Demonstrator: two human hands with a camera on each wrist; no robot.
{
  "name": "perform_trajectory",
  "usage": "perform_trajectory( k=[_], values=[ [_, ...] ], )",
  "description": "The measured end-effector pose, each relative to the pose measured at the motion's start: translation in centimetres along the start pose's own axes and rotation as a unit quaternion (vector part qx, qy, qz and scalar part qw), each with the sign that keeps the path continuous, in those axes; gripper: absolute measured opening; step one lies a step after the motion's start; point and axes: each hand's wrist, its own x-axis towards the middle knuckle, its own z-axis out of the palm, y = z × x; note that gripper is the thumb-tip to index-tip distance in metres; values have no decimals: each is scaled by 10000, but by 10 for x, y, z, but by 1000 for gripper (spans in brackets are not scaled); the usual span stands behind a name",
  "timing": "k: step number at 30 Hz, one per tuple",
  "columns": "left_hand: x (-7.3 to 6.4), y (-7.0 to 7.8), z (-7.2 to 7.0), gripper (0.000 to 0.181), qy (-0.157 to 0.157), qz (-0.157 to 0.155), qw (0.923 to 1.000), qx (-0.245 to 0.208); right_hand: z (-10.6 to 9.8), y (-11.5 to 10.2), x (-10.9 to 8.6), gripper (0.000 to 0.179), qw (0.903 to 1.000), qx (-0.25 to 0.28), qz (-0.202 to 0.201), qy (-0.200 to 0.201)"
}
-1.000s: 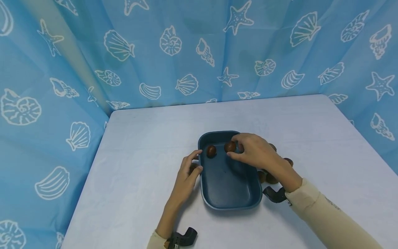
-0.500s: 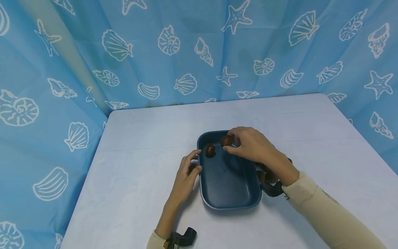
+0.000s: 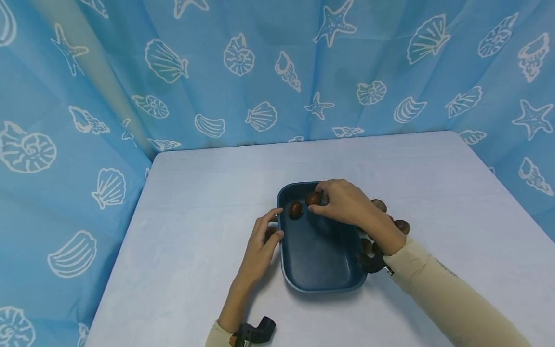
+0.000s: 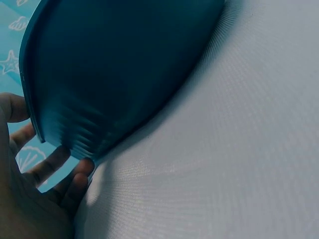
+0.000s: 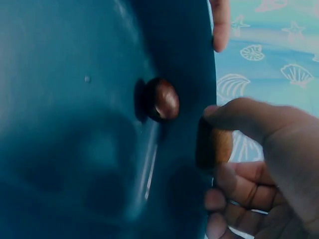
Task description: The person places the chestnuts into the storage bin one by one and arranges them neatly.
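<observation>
The held nut (image 3: 313,198) is round and brown, and in the right wrist view one side is near-black in shadow while the other shows a paler, tan-orange patch. It is at the far end of the tray (image 3: 321,260), over its inside; whether it touches the tray cannot be told. The right hand (image 3: 344,202) pinches it between thumb and fingers, the other fingers bent near the wall. A second nut (image 3: 296,210), glossy and reddish-brown with a bright highlight, lies on the tray floor just beside it, toward the left wall. The tray is dark blue, deep and rounded at the corners. The left hand (image 3: 259,246) is cupped loosely, its fingertips touching the tray's left side from outside rather than clutching anything. More nuts (image 3: 402,226) lie clustered on the white table (image 3: 195,217) just right of the tray, some brown, some greyer. The right forearm crosses above them and hides part of the cluster, as does the black wrist mount (image 3: 373,262); the hand covers the tray's far right corner. Behind hangs a blue curtain (image 3: 260,72) printed with white shells and starfish. The cream right sleeve (image 3: 455,284) bears a small dark mark, too faint to read.
</observation>
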Motion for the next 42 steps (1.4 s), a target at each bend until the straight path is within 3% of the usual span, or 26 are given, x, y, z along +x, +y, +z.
perform_trajectory(
  k=[6,24,36,42],
  values=[
    [1,3,1,49,-45,37,10000,27,6,4,2,53,9993,-220,150,-254],
    [2,2,-2,50,107,24,9999,58,16,2,10,50,9932,-1136,-202,-161],
    [1,-2,-2,49,134,-68,9999,73,24,3,12,51,9893,-1357,-322,-437],
    [1,-2,-1,49,1,-55,10000,-13,20,-1,9,53,9954,-907,-172,-246]
  ],
)
